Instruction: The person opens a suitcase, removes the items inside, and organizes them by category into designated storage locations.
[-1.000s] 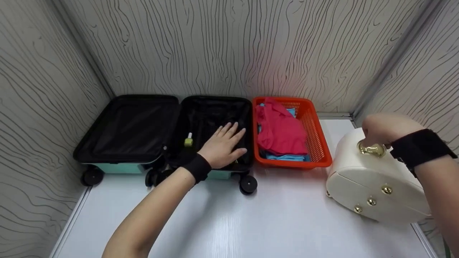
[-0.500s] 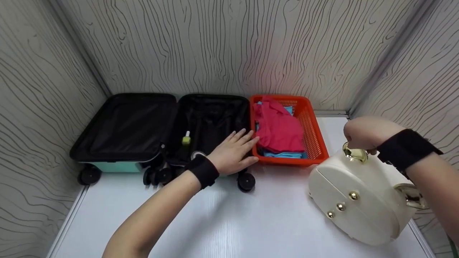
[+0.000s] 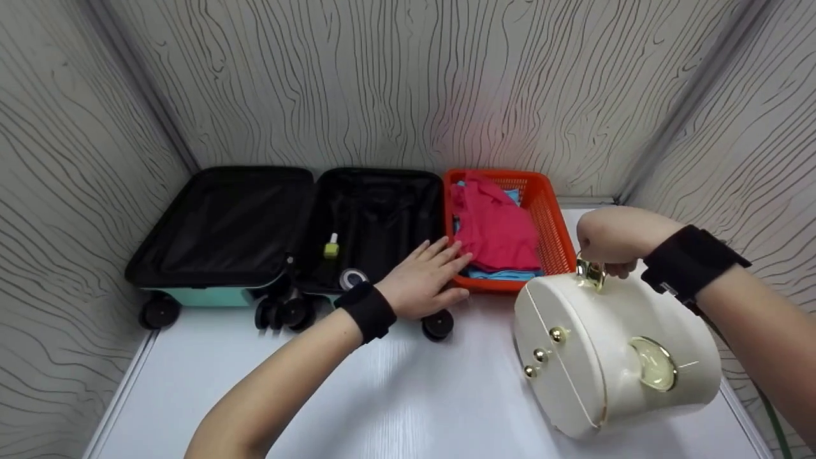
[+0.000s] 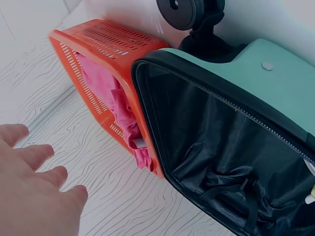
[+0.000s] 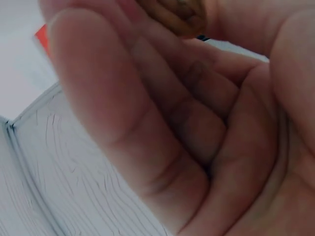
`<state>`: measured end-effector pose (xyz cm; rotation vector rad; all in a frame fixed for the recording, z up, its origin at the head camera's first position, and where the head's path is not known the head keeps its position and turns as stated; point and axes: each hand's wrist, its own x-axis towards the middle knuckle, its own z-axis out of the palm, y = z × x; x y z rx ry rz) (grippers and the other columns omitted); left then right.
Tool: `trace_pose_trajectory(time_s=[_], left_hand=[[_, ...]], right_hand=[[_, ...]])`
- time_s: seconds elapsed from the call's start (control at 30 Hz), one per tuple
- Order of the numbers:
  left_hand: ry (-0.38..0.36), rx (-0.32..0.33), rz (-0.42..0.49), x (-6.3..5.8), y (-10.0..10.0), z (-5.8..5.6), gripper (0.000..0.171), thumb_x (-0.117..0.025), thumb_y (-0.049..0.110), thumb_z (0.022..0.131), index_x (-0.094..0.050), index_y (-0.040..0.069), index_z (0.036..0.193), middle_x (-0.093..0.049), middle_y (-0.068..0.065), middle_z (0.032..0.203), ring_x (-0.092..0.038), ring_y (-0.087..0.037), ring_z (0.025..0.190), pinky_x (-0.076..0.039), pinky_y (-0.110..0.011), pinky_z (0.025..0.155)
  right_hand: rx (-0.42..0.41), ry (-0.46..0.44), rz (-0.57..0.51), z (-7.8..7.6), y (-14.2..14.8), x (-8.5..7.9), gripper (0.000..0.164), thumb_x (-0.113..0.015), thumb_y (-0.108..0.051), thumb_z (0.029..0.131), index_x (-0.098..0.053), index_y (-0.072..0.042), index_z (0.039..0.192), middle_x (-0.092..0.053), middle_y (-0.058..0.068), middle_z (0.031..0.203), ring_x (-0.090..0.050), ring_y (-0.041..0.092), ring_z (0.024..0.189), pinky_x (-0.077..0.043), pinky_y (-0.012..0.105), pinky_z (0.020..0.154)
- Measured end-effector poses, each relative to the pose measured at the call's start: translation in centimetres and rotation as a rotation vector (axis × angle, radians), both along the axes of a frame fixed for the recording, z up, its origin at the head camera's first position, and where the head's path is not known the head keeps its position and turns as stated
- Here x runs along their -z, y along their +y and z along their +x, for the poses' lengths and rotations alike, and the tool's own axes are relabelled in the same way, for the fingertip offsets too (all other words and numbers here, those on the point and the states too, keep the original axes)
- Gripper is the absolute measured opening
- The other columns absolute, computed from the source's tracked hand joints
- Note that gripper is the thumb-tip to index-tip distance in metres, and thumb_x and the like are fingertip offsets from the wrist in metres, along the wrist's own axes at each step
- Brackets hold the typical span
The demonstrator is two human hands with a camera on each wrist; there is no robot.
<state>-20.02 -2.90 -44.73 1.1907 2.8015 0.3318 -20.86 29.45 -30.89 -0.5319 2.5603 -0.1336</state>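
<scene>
My right hand grips the gold handle of a glossy cream case. The case is tilted, its flat face with gold knobs turned to the left. A gold-rimmed fitting shows on its curved side. In the right wrist view, curled fingers fill the picture, and a bit of gold shows at the top. My left hand is spread with nothing in it, over the near right corner of the black-lined open suitcase, fingertips overlapping the rim of the orange basket.
Inside the basket lie a pink garment and folded blue cloth. A small yellow-green bottle and a round white-rimmed item are in the suitcase. Its other half lies at left. Patterned walls enclose the white table.
The cream case has shifted left and turned in my right hand's grip, bringing its curved side into view. My left hand has drifted right, from over the suitcase to the basket's rim.
</scene>
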Motion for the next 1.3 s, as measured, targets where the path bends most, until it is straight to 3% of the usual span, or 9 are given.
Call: trace_pose_trajectory(time_s=[0.27, 0.67, 0.97, 1.07, 1.13, 1.2, 1.3], left_hand=[[0.027, 0.023, -0.007, 0.1, 0.2, 0.6, 0.07, -0.04, 0.059, 0.106, -0.03, 0.018, 0.163, -0.024, -0.009, 0.167, -0.01, -0.028, 0.156, -0.008, -0.049, 0.124], [0.02, 0.051, -0.001, 0.1, 0.6, 1.2, 0.069, -0.038, 0.057, 0.107, -0.03, 0.018, 0.163, -0.024, -0.009, 0.168, -0.01, -0.028, 0.156, -0.008, -0.049, 0.124], [0.004, 0.04, 0.001, 0.1, 0.3, 1.1, 0.069, -0.041, 0.056, 0.107, -0.031, 0.018, 0.163, -0.024, -0.009, 0.167, -0.01, -0.027, 0.156, -0.008, -0.048, 0.124], [0.005, 0.046, 0.005, 0.1, 0.5, 1.3, 0.068, -0.041, 0.057, 0.107, -0.032, 0.018, 0.162, -0.025, -0.01, 0.167, -0.011, -0.027, 0.156, -0.009, -0.049, 0.124], [0.009, 0.056, 0.01, 0.1, 0.8, 1.5, 0.068, -0.04, 0.057, 0.106, -0.035, 0.017, 0.161, -0.027, -0.01, 0.166, -0.012, -0.027, 0.156, -0.01, -0.05, 0.124], [0.018, 0.066, 0.02, 0.0, 1.0, 1.7, 0.067, -0.04, 0.058, 0.106, -0.039, 0.017, 0.16, -0.03, -0.01, 0.165, -0.014, -0.027, 0.156, -0.01, -0.05, 0.124], [0.043, 0.077, 0.043, -0.1, 1.2, 2.0, 0.065, -0.043, 0.057, 0.106, -0.048, 0.015, 0.154, -0.041, -0.008, 0.16, -0.022, -0.027, 0.154, -0.014, -0.051, 0.124]], right_hand=[[0.01, 0.02, -0.065, -0.3, -2.8, 0.6, 0.027, -0.052, -0.004, 0.09, -0.068, -0.009, 0.068, -0.064, 0.003, 0.056, -0.065, 0.017, 0.049, -0.054, 0.034, 0.05], [-0.043, 0.204, -0.078, -0.6, -6.0, 1.2, 0.03, -0.061, -0.009, 0.093, -0.061, -0.01, 0.062, -0.059, 0.0, 0.051, -0.06, 0.015, 0.044, -0.047, 0.032, 0.048], [-0.071, 0.323, -0.09, -0.9, -6.3, 1.6, 0.032, -0.056, -0.005, 0.087, -0.06, -0.015, 0.057, -0.055, -0.006, 0.046, -0.056, 0.013, 0.045, -0.042, 0.033, 0.047], [-0.049, 0.244, -0.12, -0.9, -5.9, 1.5, 0.031, -0.057, -0.014, 0.096, -0.066, -0.014, 0.066, -0.06, -0.004, 0.053, -0.059, 0.013, 0.049, -0.046, 0.034, 0.052], [-0.024, 0.165, -0.146, -0.8, -5.0, 1.1, 0.029, -0.056, -0.023, 0.102, -0.073, -0.012, 0.082, -0.065, -0.001, 0.063, -0.062, 0.014, 0.055, -0.049, 0.036, 0.06], [-0.01, 0.122, -0.155, -0.5, -3.8, 0.6, 0.029, -0.054, -0.029, 0.104, -0.076, -0.011, 0.104, -0.072, 0.002, 0.084, -0.068, 0.019, 0.074, -0.054, 0.042, 0.073], [-0.009, 0.095, -0.153, 0.2, -1.7, -0.2, 0.037, -0.057, -0.025, 0.1, -0.069, -0.011, 0.131, -0.071, 0.006, 0.115, -0.067, 0.027, 0.1, -0.053, 0.051, 0.085]])
